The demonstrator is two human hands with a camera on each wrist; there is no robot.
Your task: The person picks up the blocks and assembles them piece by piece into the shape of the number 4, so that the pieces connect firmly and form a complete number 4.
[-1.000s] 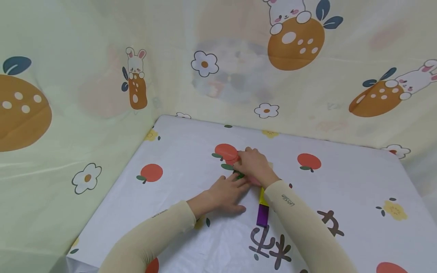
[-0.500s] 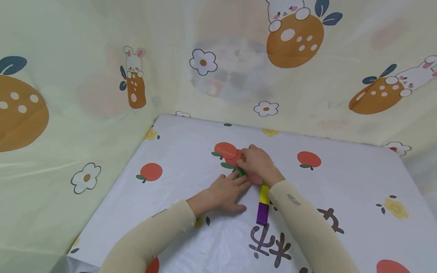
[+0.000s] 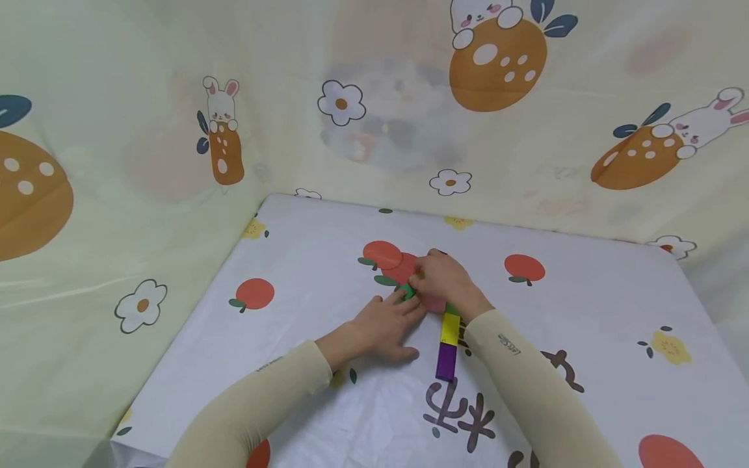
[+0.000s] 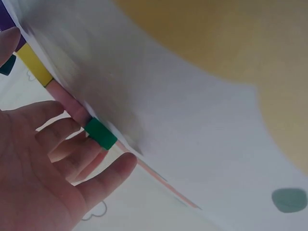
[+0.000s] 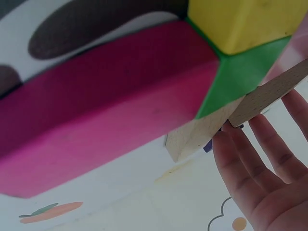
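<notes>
Toy blocks lie joined in a line on the table. My left hand rests flat beside them, its fingertips against a pink block and a green block. Toward me run a yellow block and a purple block. At the row's far end my right hand bends down, thumb and fingers on either side of a small block largely hidden beneath it. In the right wrist view its fingers touch a bare-wood block side, near a magenta block and a green triangular face.
A white tablecloth with printed fruit, flowers and dark lettering covers the table. Pale curtains with rabbit and flower prints hang behind and at the left. The table's left edge slopes down toward me.
My right hand has shifted slightly to the right and toward me, showing more of the yellow block. The left hand stays at the row. The head view has moved a little.
</notes>
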